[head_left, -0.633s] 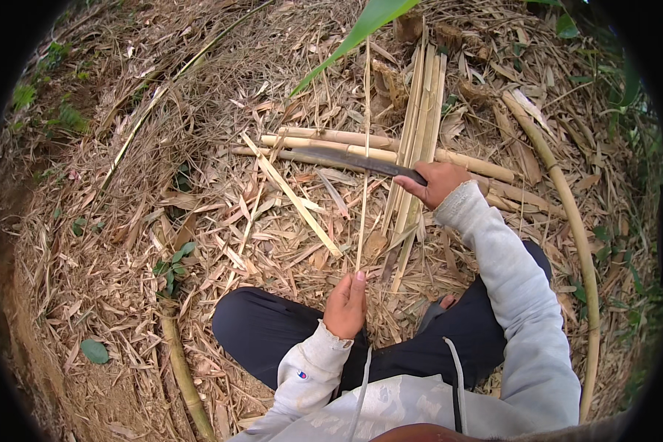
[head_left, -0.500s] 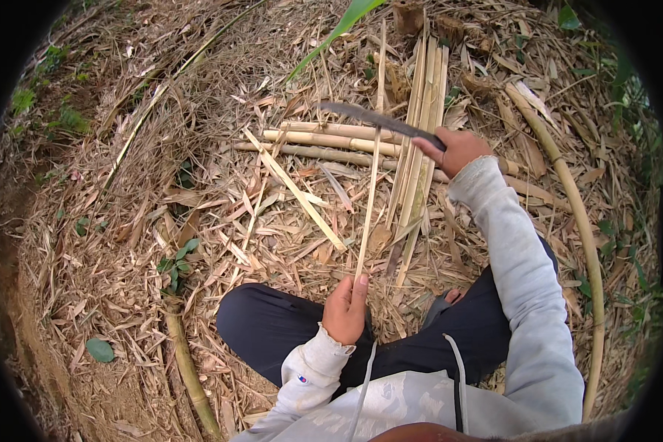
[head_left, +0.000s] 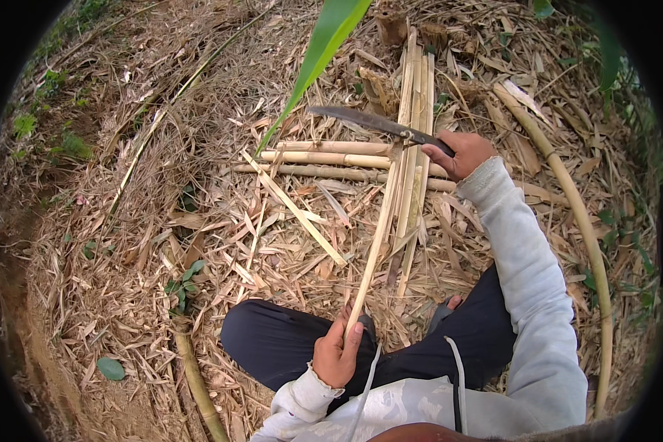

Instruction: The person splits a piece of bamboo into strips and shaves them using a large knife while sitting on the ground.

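Note:
My left hand (head_left: 336, 355) is closed around the near end of a long, pale bamboo strip (head_left: 376, 247), which slants up and away to the right. In my right hand (head_left: 465, 153) is the dark handle of a machete (head_left: 361, 118); its blade points left and lies across the far part of the strips. The held strip's far end meets the bundle of split bamboo strips (head_left: 418, 96), so I cannot tell exactly where it ends. Beneath the bundle, several bamboo poles (head_left: 320, 158) lie crosswise on the ground.
A loose strip (head_left: 302, 214) lies left of the bundle. Dry leaves and shavings cover the ground. A long curved bamboo pole (head_left: 578, 206) runs down the right side, another pole (head_left: 195, 376) at lower left. Cut stumps (head_left: 390, 23) stand at the far side; a green leaf (head_left: 324, 48) hangs in front.
My left hand has drawn nearer to my body, lower in view, with the strip now tilted further right. The machete stays up in my right hand, its handle slightly further right.

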Demonstrator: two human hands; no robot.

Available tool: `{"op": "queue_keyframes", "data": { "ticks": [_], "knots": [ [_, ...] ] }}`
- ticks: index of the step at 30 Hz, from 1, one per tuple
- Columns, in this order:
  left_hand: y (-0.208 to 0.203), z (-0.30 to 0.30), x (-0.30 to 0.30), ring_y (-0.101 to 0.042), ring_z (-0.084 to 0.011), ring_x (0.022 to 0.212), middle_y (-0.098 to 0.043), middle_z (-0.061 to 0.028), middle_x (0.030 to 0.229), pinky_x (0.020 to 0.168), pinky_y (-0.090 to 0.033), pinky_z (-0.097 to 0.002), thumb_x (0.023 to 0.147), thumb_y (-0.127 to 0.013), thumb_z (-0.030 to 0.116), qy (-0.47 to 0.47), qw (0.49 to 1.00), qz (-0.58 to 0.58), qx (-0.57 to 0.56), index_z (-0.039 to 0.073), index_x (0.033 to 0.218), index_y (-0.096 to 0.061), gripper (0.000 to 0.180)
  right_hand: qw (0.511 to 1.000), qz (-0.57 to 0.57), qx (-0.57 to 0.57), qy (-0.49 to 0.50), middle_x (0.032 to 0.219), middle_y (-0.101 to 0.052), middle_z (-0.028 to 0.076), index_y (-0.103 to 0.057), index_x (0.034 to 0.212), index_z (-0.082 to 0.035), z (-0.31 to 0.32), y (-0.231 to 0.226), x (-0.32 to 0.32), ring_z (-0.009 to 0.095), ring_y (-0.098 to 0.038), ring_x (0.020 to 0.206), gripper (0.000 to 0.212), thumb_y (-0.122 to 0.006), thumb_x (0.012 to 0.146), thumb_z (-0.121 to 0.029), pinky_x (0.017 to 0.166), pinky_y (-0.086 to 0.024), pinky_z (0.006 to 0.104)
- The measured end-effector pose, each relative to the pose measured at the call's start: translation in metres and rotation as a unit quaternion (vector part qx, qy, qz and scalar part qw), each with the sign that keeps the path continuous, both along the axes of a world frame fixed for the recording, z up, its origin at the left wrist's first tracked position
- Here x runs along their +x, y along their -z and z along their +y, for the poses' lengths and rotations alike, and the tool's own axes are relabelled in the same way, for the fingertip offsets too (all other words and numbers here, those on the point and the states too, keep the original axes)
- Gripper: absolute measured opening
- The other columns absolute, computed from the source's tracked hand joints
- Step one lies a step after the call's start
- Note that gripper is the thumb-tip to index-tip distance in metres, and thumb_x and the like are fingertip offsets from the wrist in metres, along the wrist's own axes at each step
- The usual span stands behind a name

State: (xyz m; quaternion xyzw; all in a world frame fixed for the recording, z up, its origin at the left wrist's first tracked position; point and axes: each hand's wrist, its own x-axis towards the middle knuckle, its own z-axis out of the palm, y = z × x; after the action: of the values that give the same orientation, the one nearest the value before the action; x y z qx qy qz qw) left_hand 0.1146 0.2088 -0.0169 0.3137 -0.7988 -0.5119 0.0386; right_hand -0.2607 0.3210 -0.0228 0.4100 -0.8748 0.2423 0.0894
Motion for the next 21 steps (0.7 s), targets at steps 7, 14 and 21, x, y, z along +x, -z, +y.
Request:
{"op": "queue_keyframes", "data": {
  "ticks": [7, 14, 21],
  "knots": [
    [-0.008, 0.001, 0.034, -0.037, -0.0049, 0.049, -0.044, -0.0005, 0.052, 0.045, -0.031, -0.0257, 0.097, -0.054, 0.022, 0.066, 0.996, -0.04, -0.039, 0.002, 0.082, -0.052, 0.025, 0.956, -0.159, -0.08, 0.234, 0.067, -0.06, 0.018, -0.064, 0.091, -0.005, 0.023, 0.018, -0.086, 0.038, -0.059, 0.065, 0.065, -0.042, 0.09, -0.066, 0.063, -0.047, 0.0438],
    [0.002, -0.009, 0.057, -0.036, -0.0026, 0.044, -0.042, 0.0049, 0.051, 0.042, -0.027, -0.0225, 0.1, -0.05, 0.025, 0.008, 0.999, -0.033, 0.017, 0.005, 0.075, -0.044, 0.032, 0.999, 0.012, -0.035, -0.013, 0.063, -0.058, 0.015, -0.064, 0.084, -0.002, 0.003, -0.004, -0.021, 0.033, -0.06, 0.064, 0.066, -0.039, 0.093, -0.063, 0.063, -0.048, 0.0382],
    [-0.003, -0.016, 0.093, -0.031, -0.0035, 0.046, -0.04, 0.0036, 0.05, 0.043, -0.025, -0.0253, 0.098, -0.053, 0.02, 0.001, 0.998, -0.028, 0.06, 0.004, 0.077, -0.048, 0.027, 0.953, -0.111, -0.143, 0.243, 0.056, -0.051, 0.013, -0.056, 0.067, 0.003, 0.019, 0.045, -0.116, 0.028, -0.056, 0.057, 0.083, -0.037, 0.085, -0.076, 0.063, -0.044, 0.0383]
  ]
}}
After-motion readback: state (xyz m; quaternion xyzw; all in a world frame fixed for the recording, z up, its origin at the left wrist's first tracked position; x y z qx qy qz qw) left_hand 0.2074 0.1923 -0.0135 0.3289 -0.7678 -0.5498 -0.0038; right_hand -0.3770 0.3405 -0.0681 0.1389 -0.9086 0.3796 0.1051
